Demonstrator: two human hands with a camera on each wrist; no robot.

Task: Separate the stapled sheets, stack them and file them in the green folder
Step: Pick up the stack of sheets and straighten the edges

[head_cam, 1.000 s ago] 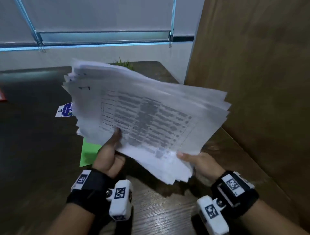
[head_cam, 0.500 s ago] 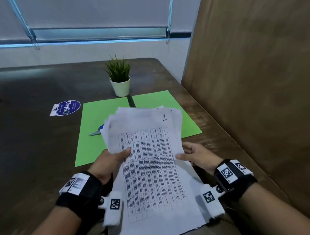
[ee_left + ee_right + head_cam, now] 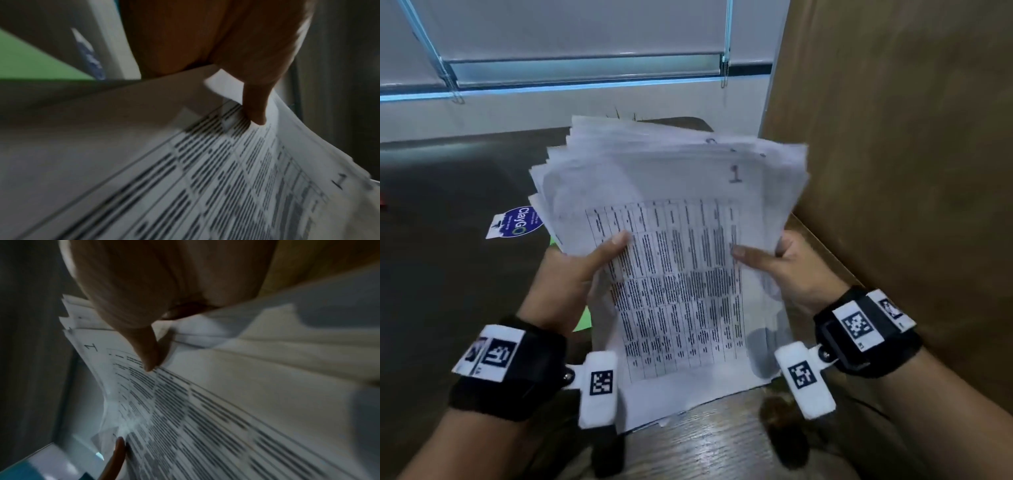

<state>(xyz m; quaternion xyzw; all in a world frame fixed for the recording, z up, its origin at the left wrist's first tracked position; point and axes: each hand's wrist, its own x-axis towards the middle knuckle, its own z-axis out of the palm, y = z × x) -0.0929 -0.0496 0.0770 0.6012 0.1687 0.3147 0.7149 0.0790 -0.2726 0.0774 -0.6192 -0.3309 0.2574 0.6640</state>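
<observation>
As the stack of sheets [image 3: 671,274] tipped back up off the table, its near edge hung above the table's near edge; the left hand [image 3: 571,274] and right hand [image 3: 791,270] each pinched a side, hiding most of the green folder [image 3: 582,318] beyond, so squaring looked unfinished, filing pending.

1. Between your two hands, the sheets [image 3: 674,274] are thin matt white paper, printed with black tables, edges slightly curled.
2. Under your wrists, the table [image 3: 709,445] is dark wood with visible grain and a soft sheen.
3. Left of your left hand [image 3: 571,274], the sticker [image 3: 517,222] looks glossy.
4. Beside your right hand [image 3: 791,270], the wall panel [image 3: 911,171] is matt brown wood.
</observation>
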